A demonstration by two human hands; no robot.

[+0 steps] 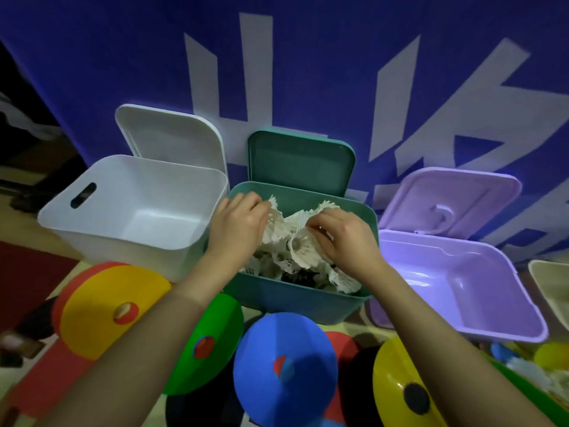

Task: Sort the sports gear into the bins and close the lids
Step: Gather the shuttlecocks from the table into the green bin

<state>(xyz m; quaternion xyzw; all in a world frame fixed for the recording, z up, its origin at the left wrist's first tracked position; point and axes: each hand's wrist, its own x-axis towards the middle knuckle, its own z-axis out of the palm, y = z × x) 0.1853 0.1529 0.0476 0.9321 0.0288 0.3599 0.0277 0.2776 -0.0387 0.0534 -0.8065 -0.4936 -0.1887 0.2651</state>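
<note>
A green bin (295, 303) stands in the middle with its lid (300, 163) propped open behind it. It holds a heap of white feather shuttlecocks (277, 263). My left hand (237, 223) pinches a shuttlecock (275, 223) over the bin's left side. Over the right side, my right hand (341, 238) grips another shuttlecock (300, 245). To the left is a white bin (129, 241), empty, lid (169, 134) up. On the right a purple bin (462, 291) stands empty, its lid (446, 198) raised.
Round coloured paddles lie in front of the bins: yellow-red (107, 309), green (212, 337), blue (283, 365), yellow (397, 383). More shuttlecocks (535, 374) and small balls (551, 355) sit at the right. A beige bin (551, 288) is at the right edge. A blue banner (308, 72) hangs behind.
</note>
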